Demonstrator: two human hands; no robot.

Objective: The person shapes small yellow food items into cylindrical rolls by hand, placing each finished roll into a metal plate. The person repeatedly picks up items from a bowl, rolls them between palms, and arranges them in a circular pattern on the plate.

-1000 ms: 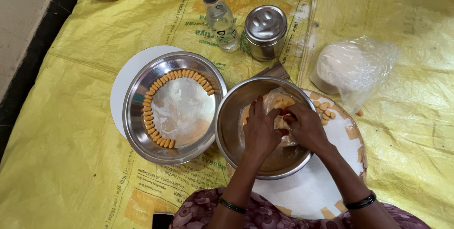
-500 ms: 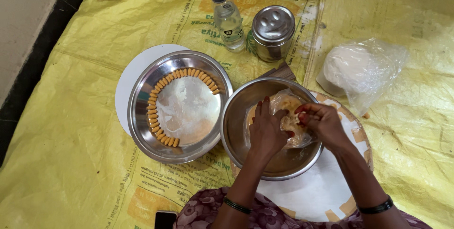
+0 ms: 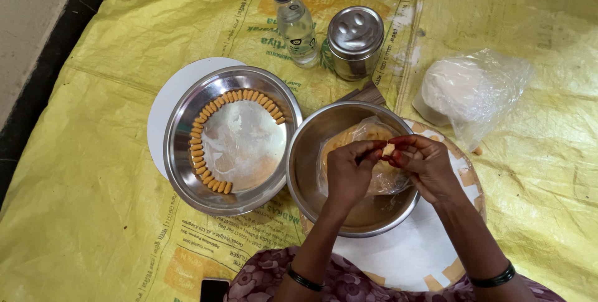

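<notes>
Head view: left hand (image 3: pixel 349 174) and right hand (image 3: pixel 423 165) meet at centre frame over the steel bowl (image 3: pixel 311 152), fingertips of both pinched nearly shut on a small pale dough piece (image 3: pixel 389 149) above the plastic-wrapped dough (image 3: pixel 367 137). Risk: the soft bit could squash or drop into the bowl if pinched unevenly. At left, a shiny floured steel plate (image 3: pixel 180 146) holds ridged orange pieces (image 3: pixel 205 174) in an arc; clear bottle (image 3: pixel 294 21) and steel tin (image 3: pixel 355 40) at top, crinkly yellow sack (image 3: pixel 93 227) underneath.

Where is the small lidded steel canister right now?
In the head view, the small lidded steel canister stands top centre on the yellow sheet, right of the clear plastic bottle.
</notes>
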